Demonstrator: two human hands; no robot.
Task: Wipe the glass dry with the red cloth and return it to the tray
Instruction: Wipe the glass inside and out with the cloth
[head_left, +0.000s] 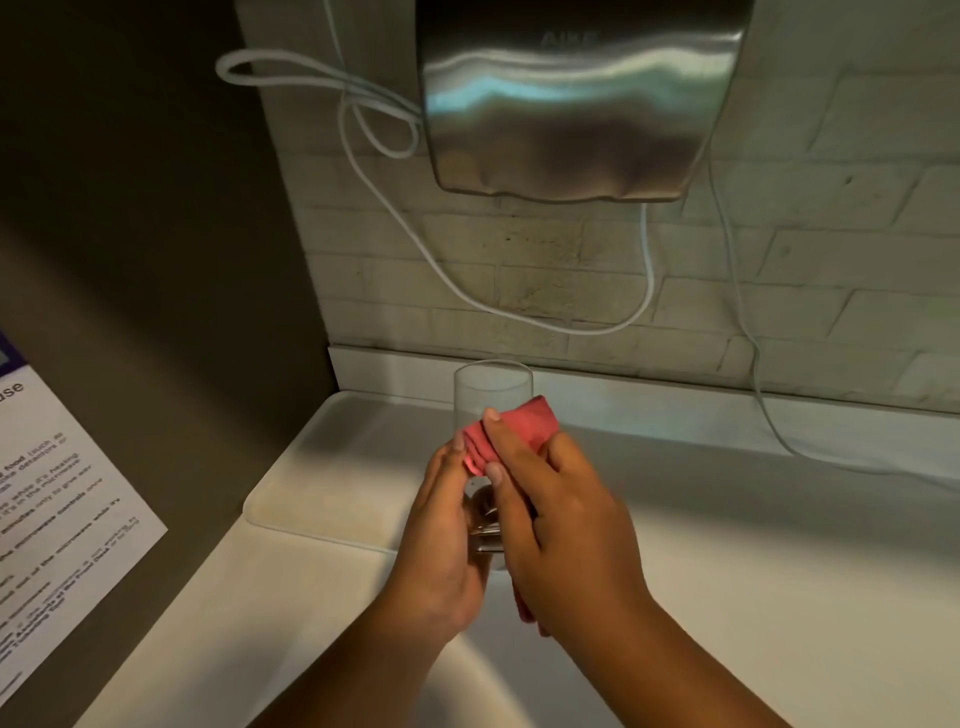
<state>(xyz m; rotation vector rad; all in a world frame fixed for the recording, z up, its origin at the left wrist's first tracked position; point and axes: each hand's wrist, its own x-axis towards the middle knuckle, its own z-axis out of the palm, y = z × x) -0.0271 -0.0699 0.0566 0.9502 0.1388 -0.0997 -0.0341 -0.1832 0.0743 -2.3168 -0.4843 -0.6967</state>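
A clear drinking glass (491, 387) is held above the white counter, its open rim pointing away from me. My left hand (439, 540) grips the glass near its base from the left. My right hand (561, 519) presses a red cloth (522, 423) against the right side of the glass, thumb on top of the cloth. The cloth's lower end hangs out under my right palm. The white tray (322, 467) lies on the counter behind and left of my hands, its right part hidden by them.
A steel hand dryer (582, 98) hangs on the brick wall (779, 270) above, with white cables (644, 291) looping down to the counter. A dark side panel on the left carries a printed notice (57, 509). The white counter (779, 545) stretches to the right.
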